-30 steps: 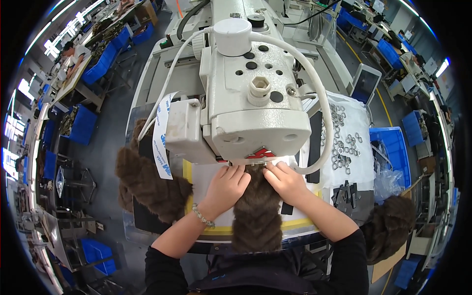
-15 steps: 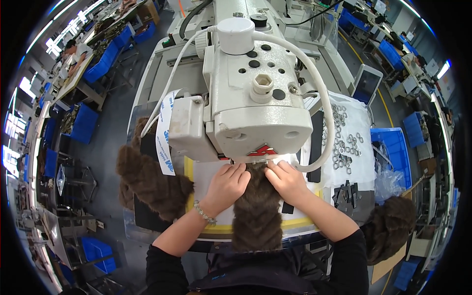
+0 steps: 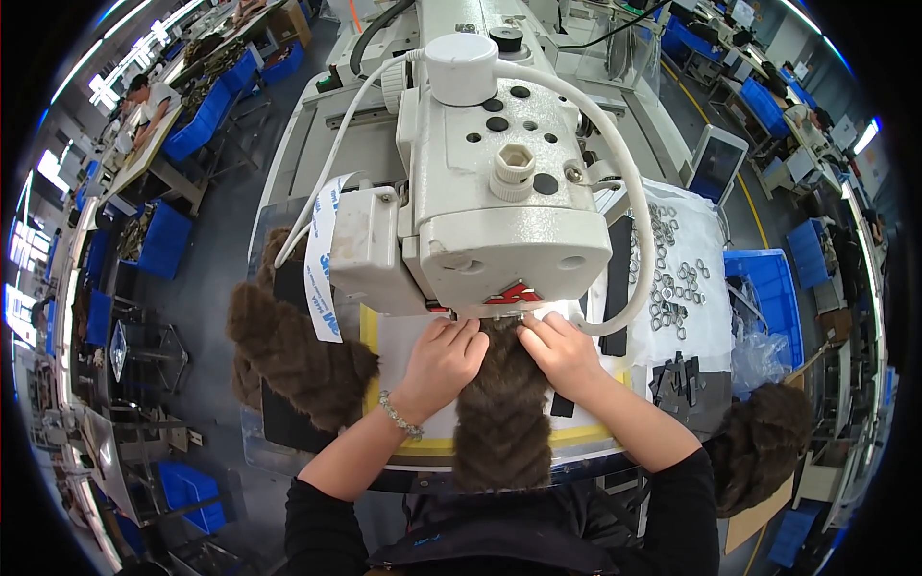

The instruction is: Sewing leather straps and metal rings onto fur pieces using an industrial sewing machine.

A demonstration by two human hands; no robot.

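I see the brown fur strip [image 3: 501, 413] lying lengthwise at the frame's centre, running from my lap up under the white sewing machine head [image 3: 499, 192], my left hand [image 3: 444, 357] and right hand [image 3: 562, 353] pressed flat either side of its upper end, equally near.

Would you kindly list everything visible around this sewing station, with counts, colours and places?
Industrial sewing machine: one, off-white, centre, over the table.
Brown braided fur strip: one, under the machine's foot, running toward the person.
Brown fur pieces: a pile, left table edge.
Brown fur piece: one, lower right.
Small metal rings: many, silvery, on white cloth right of the machine.
Blue plastic bin: one, far right.
Black clips: several, right table edge.
Bead bracelet: one, left wrist.
Left hand: flat on the strip.
Right hand: flat on the strip.
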